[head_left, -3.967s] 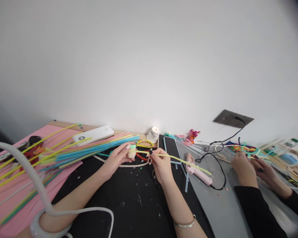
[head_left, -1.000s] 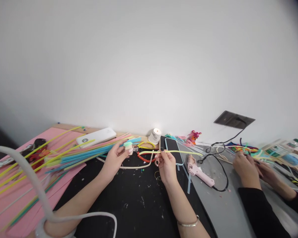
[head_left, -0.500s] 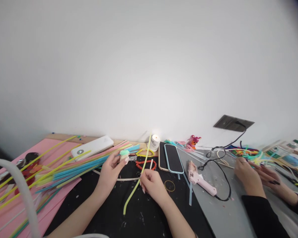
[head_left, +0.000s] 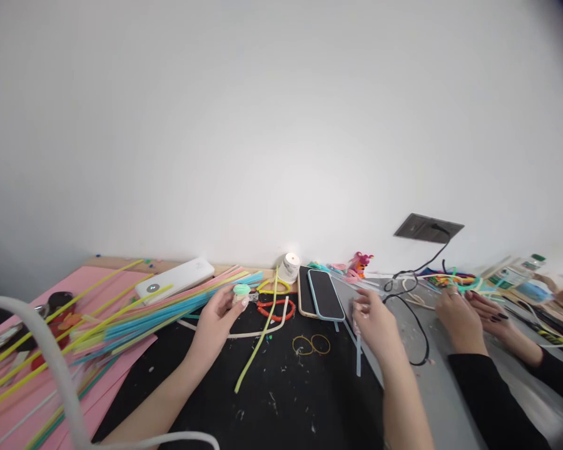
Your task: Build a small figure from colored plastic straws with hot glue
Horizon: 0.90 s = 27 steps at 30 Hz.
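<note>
My left hand is closed round a small cream-coloured piece with a fuzzy mint-green top, held above the black mat. To the right, my right hand has its fingers bent round the pale pink glue gun, most of which is hidden under the hand and forearm. A translucent stick pokes out below those fingers. Between my hands lies a yellow-green pipe cleaner on the mat. Behind it are scissors with red and yellow handles and a bent white pipe cleaner.
Two phones and a white cup-like object stand near the wall. Pipe cleaners and a white power bank lie left. A black cord runs to the wall socket. At right, another person's hands work with green strands.
My right hand has let go of the yellow-green pipe cleaner, now lying on the mat, and moved right onto the glue gun. The left hand keeps its hold.
</note>
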{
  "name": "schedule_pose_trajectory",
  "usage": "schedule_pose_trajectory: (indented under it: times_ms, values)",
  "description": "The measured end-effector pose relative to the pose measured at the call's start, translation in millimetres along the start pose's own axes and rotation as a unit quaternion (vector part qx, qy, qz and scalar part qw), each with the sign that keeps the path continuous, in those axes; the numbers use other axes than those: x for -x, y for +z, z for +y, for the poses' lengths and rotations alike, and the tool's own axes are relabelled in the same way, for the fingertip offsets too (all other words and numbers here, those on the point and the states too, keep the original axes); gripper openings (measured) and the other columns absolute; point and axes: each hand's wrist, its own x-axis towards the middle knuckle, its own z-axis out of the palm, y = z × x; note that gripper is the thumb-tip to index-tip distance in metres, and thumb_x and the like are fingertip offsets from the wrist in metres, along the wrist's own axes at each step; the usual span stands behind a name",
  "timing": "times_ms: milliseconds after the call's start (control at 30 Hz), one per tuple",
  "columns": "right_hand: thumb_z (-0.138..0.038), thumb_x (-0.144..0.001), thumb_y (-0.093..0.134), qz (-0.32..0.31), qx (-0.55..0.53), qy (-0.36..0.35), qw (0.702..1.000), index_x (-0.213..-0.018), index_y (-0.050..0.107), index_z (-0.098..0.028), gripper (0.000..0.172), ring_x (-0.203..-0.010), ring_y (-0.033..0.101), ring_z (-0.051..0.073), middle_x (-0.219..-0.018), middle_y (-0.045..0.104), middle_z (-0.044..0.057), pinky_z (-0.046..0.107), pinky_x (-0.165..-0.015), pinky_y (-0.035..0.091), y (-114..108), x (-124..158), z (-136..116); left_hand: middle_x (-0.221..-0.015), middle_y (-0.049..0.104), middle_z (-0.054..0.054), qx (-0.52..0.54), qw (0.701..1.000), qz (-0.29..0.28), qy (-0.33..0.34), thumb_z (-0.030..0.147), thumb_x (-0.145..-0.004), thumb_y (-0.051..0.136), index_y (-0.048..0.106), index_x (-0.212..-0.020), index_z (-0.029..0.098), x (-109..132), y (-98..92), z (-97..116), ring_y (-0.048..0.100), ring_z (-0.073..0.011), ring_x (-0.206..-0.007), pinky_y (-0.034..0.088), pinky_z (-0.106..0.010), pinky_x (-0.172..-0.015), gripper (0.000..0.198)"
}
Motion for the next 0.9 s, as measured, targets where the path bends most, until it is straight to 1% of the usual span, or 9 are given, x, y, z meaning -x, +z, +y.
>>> schedule_pose_trajectory:
  times_ms: [67,133,233,300,367,467,600,733,900]
  values:
    - [-0.021,-0.075,0.048,-0.038,0.127,0.046,0.99,-0.122,0.052,-0.011,0.048,-0.106,0.059,0.032,-0.115,0.062,0.02,0.04,-0.086,0.044,-10,-7,30,-0.107,0.072,-0.012,-0.004,1.0,0.004,-0.004,0.047,-0.069,0.071,0.059,-0.11,0.016,0,0.0,2,0.064,-0.03,-0.105,0.053,-0.038,-0.084,0.054]
    - [-0.02,-0.074,0.049,-0.086,0.197,0.099,0.972,-0.127,0.05,-0.014,0.053,-0.112,0.056,0.035,-0.119,0.06,0.02,0.045,-0.086,0.043,-12,-9,48,-0.101,0.073,-0.011,-0.015,1.0,0.006,-0.01,0.048,-0.068,0.071,0.06,-0.108,0.016,0,-0.1,4,0.067,-0.0273,-0.094,0.054,-0.034,-0.075,0.053]
    - [-0.023,-0.077,0.048,-0.107,0.247,0.134,0.954,-0.133,0.046,-0.02,0.057,-0.119,0.049,0.04,-0.131,0.052,0.018,0.052,-0.089,0.041,-6,-9,52,-0.091,0.072,-0.007,-0.026,0.999,0.002,-0.022,0.049,-0.07,0.071,0.059,-0.107,0.016,1,0.2,4,0.064,-0.0176,-0.064,0.05,-0.028,-0.057,0.051]
    - [-0.027,-0.077,0.049,-0.11,0.26,0.138,0.949,-0.134,0.045,-0.022,0.057,-0.122,0.046,0.041,-0.135,0.049,0.017,0.056,-0.09,0.04,-3,-9,48,-0.087,0.07,-0.004,-0.016,1.0,-0.007,-0.023,0.049,-0.07,0.071,0.059,-0.106,0.017,2,0.7,3,0.056,-0.0125,-0.054,0.044,-0.026,-0.051,0.05]
    - [-0.029,-0.076,0.051,-0.114,0.266,0.134,0.948,-0.134,0.045,-0.024,0.058,-0.122,0.047,0.04,-0.134,0.049,0.017,0.056,-0.09,0.04,-2,-10,45,-0.082,0.067,-0.001,0.003,1.0,-0.016,-0.022,0.048,-0.072,0.071,0.057,-0.108,0.017,3,1.4,3,0.052,-0.0106,-0.053,0.042,-0.024,-0.051,0.05]
    - [-0.026,-0.074,0.052,-0.131,0.268,0.121,0.947,-0.133,0.047,-0.024,0.058,-0.118,0.052,0.038,-0.129,0.053,0.018,0.054,-0.088,0.041,-4,-15,49,-0.074,0.062,0.002,0.025,0.999,-0.021,-0.029,0.045,-0.074,0.07,0.054,-0.116,0.017,3,1.9,5,0.05,-0.0102,-0.055,0.04,-0.023,-0.053,0.053]
    - [-0.023,-0.072,0.051,-0.166,0.256,0.105,0.947,-0.12,0.055,-0.022,0.048,-0.108,0.06,0.036,-0.114,0.065,0.016,0.051,-0.084,0.043,-7,-20,63,-0.077,0.063,0.001,0.044,0.997,-0.024,-0.058,0.044,-0.074,0.07,0.052,-0.121,0.018,3,1.5,6,0.054,-0.0122,-0.063,0.044,-0.025,-0.059,0.057]
    - [-0.027,-0.074,0.049,-0.13,0.237,0.076,0.96,-0.113,0.058,-0.022,0.041,-0.103,0.062,0.034,-0.111,0.067,0.014,0.04,-0.075,0.045,-7,-18,72,-0.089,0.066,-0.002,0.054,0.995,-0.033,-0.079,0.044,-0.073,0.072,0.051,-0.121,0.019,2,0.6,4,0.059,-0.0131,-0.068,0.048,-0.027,-0.066,0.058]
    - [-0.033,-0.074,0.049,-0.042,0.222,0.034,0.974,-0.112,0.06,-0.022,0.041,-0.098,0.063,0.033,-0.107,0.068,0.013,0.036,-0.071,0.044,-14,-11,68,-0.095,0.069,-0.004,0.051,0.995,-0.038,-0.081,0.042,-0.072,0.073,0.052,-0.117,0.02,1,-0.5,3,0.064,-0.0162,-0.071,0.051,-0.03,-0.068,0.055]
